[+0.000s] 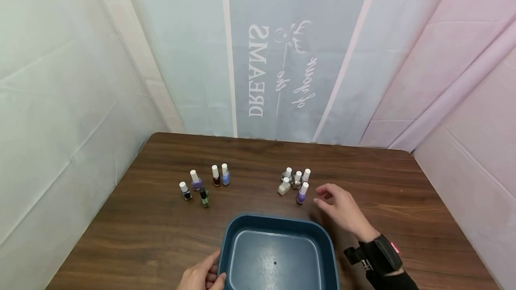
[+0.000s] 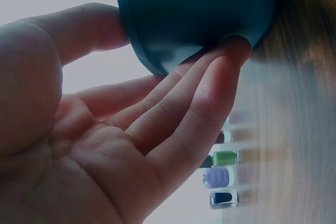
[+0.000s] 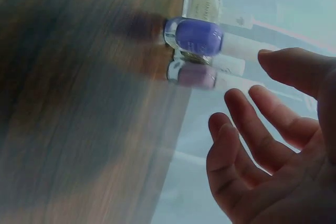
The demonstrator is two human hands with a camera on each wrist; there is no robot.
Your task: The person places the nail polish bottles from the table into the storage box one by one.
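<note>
My left hand [image 1: 203, 274] grips the left side of a dark blue plastic tray [image 1: 276, 219]. In the left wrist view, the thumb meets the tray's rim and the fingers lie against its outer wall. My right hand [image 1: 344, 211] hovers just right of a purple nail polish bottle [image 1: 301, 196] with a white cap, holding nothing. Its thumb and fingers are apart and loosely bent, as the right wrist view shows. Around that bottle stand several other white-capped nail polish bottles, among them a pale one [image 1: 284, 187] and a pinkish-lilac one [image 3: 197, 75].
Left of the tray's far edge stand several more nail polish bottles, including a green one with a black cap [image 1: 204, 198], a blue one [image 1: 225, 177] and a dark one [image 1: 216, 178]. The brown wooden table [image 1: 161, 236] meets hanging curtains [image 1: 201, 57] at its back.
</note>
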